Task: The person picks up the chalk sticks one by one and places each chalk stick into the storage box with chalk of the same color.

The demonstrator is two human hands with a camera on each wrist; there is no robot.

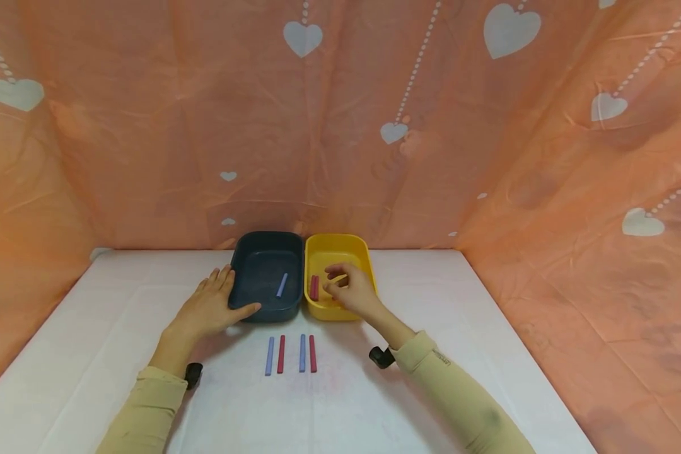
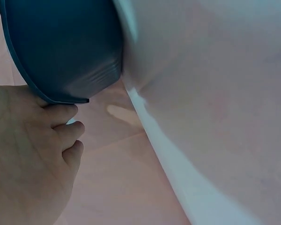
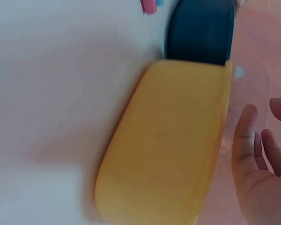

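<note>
Khaki cloth at far left: one sleeve (image 1: 142, 410), nearer the person than the left fingers, with a black wrist device (image 1: 193, 375) by its cuff. Left hand (image 1: 201, 310): fingers extended, resting against the left side of a dark blue tray (image 1: 255, 277), thumb at its near rim. In that tray, right of these fingers, one blue stick (image 1: 282, 285) lies aslant. On the white desk (image 1: 147, 284), nearer the person than either hand's fingers, four sticks lie apart in a row: pale blue stick (image 1: 269, 356), red stick (image 1: 280, 354), second blue stick (image 1: 302, 353), second red stick (image 1: 313, 354). Yellow tray (image 1: 336, 310) stands just beside the blue one, under the right fingers. Two red pieces (image 1: 316, 287) lie in it, left of these fingers. Right hand (image 1: 356, 293): fingers loosely bent, thumb and forefinger parted, gripping nothing. Nearer the person: second black device (image 1: 381, 357), then the other sleeve (image 1: 454, 391). Orange sheet (image 1: 545, 189) with white hearts hangs beyond all fingers and at far right.
</note>
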